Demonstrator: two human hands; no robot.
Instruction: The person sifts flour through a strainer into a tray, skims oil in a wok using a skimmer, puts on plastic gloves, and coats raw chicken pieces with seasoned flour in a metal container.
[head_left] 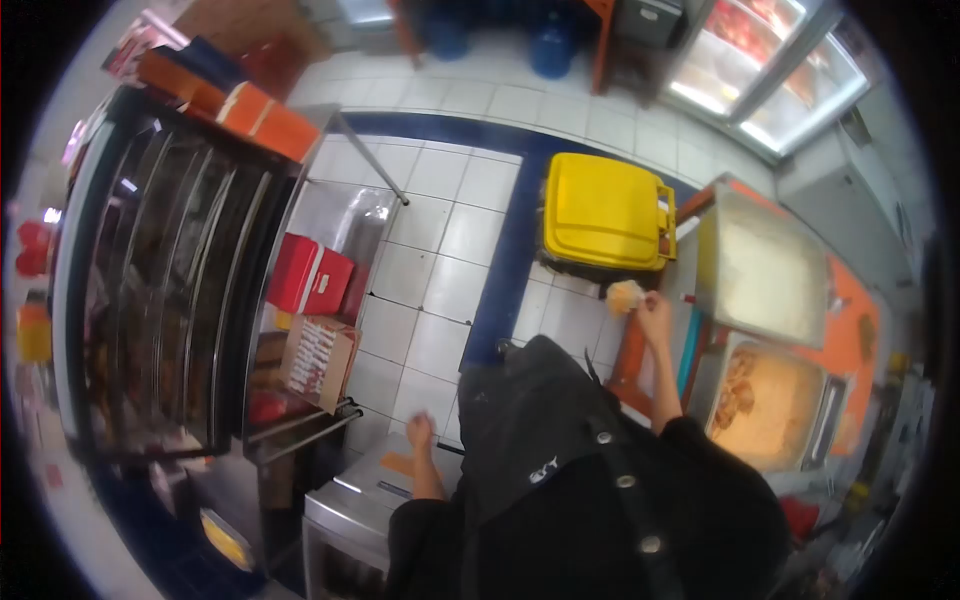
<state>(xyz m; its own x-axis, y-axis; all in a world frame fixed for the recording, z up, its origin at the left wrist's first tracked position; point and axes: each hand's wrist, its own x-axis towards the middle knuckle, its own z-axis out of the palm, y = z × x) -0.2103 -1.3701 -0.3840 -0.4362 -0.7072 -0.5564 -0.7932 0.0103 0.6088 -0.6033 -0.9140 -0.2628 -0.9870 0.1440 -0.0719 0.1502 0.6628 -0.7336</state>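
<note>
My right hand is closed on a pale yellow, rough-surfaced lump, held out in front of the yellow lidded bin. Too little detail shows to tell what the lump is. To the right of that arm stands a metal tray of white powder. Nearer me, a second tray has an orange-tinted powdery layer with several brown lumps along its left side. My left hand hangs over the steel table, small and slightly blurred. Its fingers look curled in, with nothing visible in them.
A tall glass-fronted cabinet with shelves fills the left side. Next to it, a steel-framed stand holds a red box and an open carton. Lit glass-door fridges stand at the back right. White floor tiles have a blue band.
</note>
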